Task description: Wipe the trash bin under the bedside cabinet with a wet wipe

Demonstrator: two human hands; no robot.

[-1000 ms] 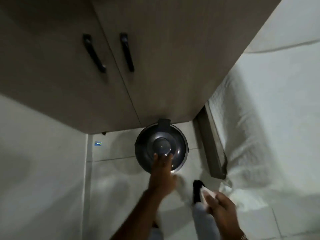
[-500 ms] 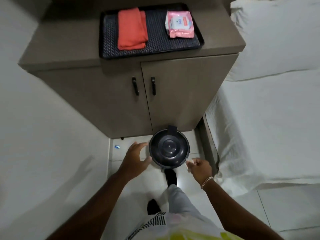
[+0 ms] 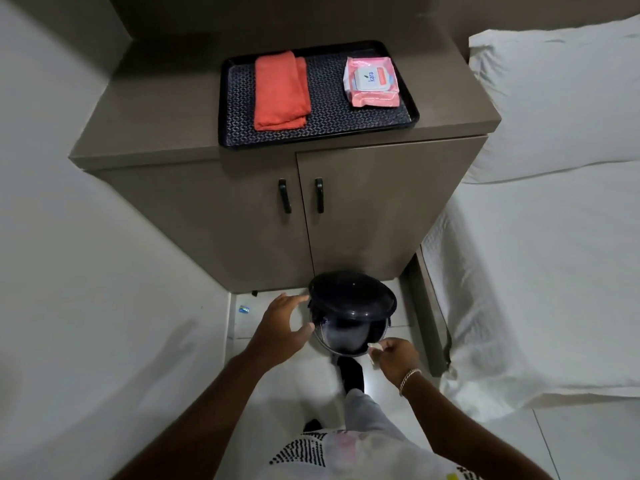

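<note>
A round black pedal trash bin (image 3: pixel 346 336) stands on the floor in front of the bedside cabinet (image 3: pixel 363 216). Its lid (image 3: pixel 351 294) is raised and tilted back, showing the dark inside. My left hand (image 3: pixel 284 325) spreads open at the bin's left side, fingers near the lid's edge. My right hand (image 3: pixel 394 356) is at the bin's front right rim, pinching a small white wet wipe (image 3: pixel 375 348). My dark-socked foot (image 3: pixel 350 374) is at the bin's front base.
On the cabinet top a black tray (image 3: pixel 408 114) holds a folded orange cloth (image 3: pixel 280 91) and a pink wet-wipe pack (image 3: pixel 371 82). A white bed (image 3: pixel 540 271) and its frame (image 3: pixel 429 306) lie right. A white wall is left. A small blue scrap (image 3: pixel 243 309) lies on the floor.
The view pulled up and back from the bin. The bin's lid, flat before, now stands raised. My left hand moved from the lid to the bin's left side; my right hand reached the rim.
</note>
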